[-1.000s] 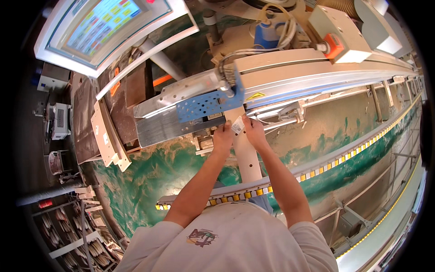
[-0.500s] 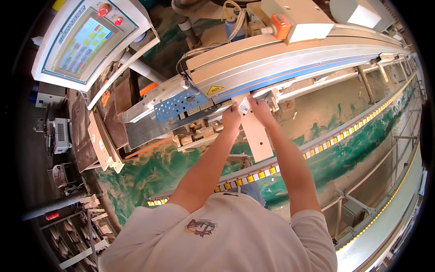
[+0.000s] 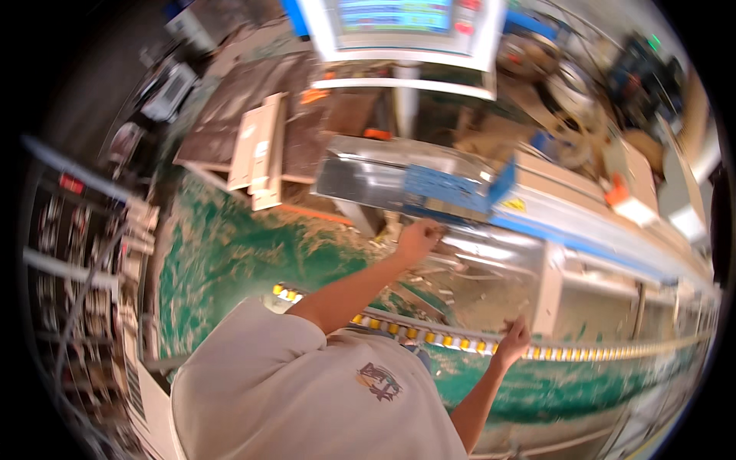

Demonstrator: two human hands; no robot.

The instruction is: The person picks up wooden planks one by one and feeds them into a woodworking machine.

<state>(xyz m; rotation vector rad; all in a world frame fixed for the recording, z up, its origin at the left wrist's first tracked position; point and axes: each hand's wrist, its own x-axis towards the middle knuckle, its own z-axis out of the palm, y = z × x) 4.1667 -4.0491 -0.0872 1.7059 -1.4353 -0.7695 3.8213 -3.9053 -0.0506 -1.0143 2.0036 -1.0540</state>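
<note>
My left hand [image 3: 418, 238] is stretched forward beside the front edge of the machine's metal infeed plate [image 3: 360, 178], next to the blue perforated plate [image 3: 445, 188]. Motion blur hides how its fingers are set, and no board shows in it. Lower and to the right, my right hand [image 3: 515, 342] is in the air above the roller rail, its fingers loosely curled with nothing visible in them. A pale, narrow board [image 3: 547, 288] sticks out from under the machine's blue-edged beam [image 3: 583, 237], just beyond my right hand and apart from it.
A control panel with a lit screen [image 3: 395, 15] stands at the far side. Pale boards [image 3: 259, 149] lie on a dark brown table [image 3: 230, 111] at the left. A rail with yellow and white rollers [image 3: 468, 343] crosses in front of me. Wood scraps and dust cover the green floor [image 3: 268, 238].
Both hands have let go of the pale board and moved apart, the left toward the infeed plate. The board now sits farther right along the machine. My view has turned left.
</note>
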